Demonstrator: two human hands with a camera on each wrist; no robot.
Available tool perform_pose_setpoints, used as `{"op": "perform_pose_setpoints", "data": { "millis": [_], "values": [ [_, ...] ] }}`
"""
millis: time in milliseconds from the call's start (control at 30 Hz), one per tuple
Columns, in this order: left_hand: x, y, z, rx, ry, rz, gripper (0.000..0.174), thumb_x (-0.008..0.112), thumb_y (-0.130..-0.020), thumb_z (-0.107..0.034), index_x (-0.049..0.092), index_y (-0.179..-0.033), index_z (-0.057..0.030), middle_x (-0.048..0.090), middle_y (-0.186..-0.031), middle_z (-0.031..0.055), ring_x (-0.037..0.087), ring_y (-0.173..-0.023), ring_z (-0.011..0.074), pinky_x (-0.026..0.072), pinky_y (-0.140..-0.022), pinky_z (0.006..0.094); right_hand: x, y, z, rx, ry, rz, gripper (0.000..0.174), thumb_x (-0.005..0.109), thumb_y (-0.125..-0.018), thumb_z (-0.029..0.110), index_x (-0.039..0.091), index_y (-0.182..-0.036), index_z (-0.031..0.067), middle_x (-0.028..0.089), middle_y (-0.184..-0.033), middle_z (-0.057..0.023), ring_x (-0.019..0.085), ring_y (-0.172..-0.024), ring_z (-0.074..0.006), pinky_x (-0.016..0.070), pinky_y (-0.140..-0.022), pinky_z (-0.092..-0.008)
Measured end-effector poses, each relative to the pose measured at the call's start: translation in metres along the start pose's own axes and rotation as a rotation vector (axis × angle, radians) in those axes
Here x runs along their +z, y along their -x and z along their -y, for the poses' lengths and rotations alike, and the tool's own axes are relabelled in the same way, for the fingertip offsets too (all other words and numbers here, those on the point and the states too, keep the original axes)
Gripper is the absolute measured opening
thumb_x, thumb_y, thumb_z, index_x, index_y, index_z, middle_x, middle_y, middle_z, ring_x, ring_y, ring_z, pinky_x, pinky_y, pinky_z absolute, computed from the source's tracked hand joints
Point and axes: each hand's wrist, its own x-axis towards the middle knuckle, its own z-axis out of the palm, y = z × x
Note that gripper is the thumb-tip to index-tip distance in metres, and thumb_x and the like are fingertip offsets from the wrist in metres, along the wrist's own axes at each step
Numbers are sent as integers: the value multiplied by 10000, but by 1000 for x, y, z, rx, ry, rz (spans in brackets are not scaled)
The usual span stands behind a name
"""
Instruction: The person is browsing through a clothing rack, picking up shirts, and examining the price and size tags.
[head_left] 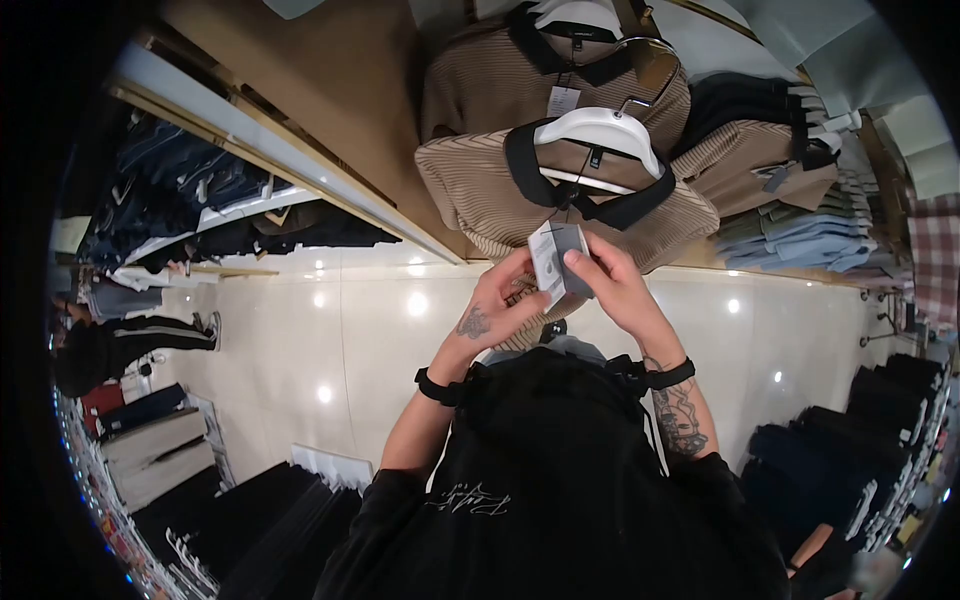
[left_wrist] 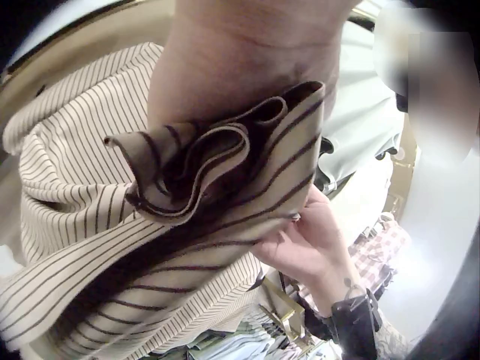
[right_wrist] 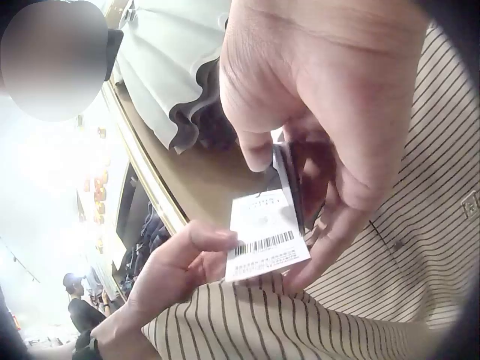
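A brown striped polo shirt (head_left: 465, 185) with a dark collar hangs on a white hanger (head_left: 600, 127) before me. My left hand (head_left: 497, 308) holds a white barcode tag (right_wrist: 264, 232) at its edge, thumb on the printed side. From the other side, my right hand (head_left: 622, 288) pinches a dark grey tag (head_left: 571, 243) between thumb and fingers. Both tags lie together on a thin cord that runs up to the collar. In the left wrist view, folded striped cloth (left_wrist: 225, 255) covers the left fingers; the right hand (left_wrist: 311, 236) shows beyond it.
Another striped polo (head_left: 470, 75) with its own white tag (head_left: 563, 100) hangs behind. Blue and grey-green garments (head_left: 790, 245) hang at the right. A wooden panel (head_left: 350, 130) stands at the left, above the shiny tiled floor (head_left: 400, 330). Dark clothes (head_left: 850, 450) fill the rack at the lower right.
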Motion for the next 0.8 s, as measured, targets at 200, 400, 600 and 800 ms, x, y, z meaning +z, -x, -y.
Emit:
{"op": "perform_pose_setpoints", "data": {
  "millis": [200, 400, 600, 800],
  "values": [
    [-27, -8, 14, -60, 69, 64, 442, 540, -978, 37, 519, -1419, 20, 701, -1242, 100, 664, -1144, 164, 509, -1022, 331, 7, -4, 4, 54, 20, -55, 317, 519, -1103, 232, 613, -1296, -1, 663, -1063, 0, 596, -947, -66, 502, -859, -240],
    [-37, -15, 8, -48, 129, 148, 426, 537, -979, 29, 528, -1405, 23, 699, -1247, 103, 666, -1152, 168, 512, -1030, 339, 14, -8, 18, 69, -32, -104, 299, 512, -1104, 235, 593, -1256, -9, 660, -1023, -10, 624, -918, -85, 522, -826, -257],
    [-39, -16, 12, -26, -145, 48, 298, 561, -991, -8, 600, -1286, -7, 693, -1084, 66, 650, -1000, 128, 535, -862, 294, 24, -13, 9, -217, 565, -194, 643, 637, -1015, 331, 407, -1513, -5, 562, -1223, -253, 612, -1114, -443, 490, -983, -460],
    [-56, -20, 50, 93, -415, -125, 364, 643, -856, 20, 626, -1213, -45, 572, -929, 58, 575, -892, 143, 472, -724, 268, 22, 5, 31, -121, 794, -262, 604, 706, -962, 357, 511, -1410, 1, 595, -1086, -197, 628, -1078, -419, 527, -871, -469]
  ]
}}
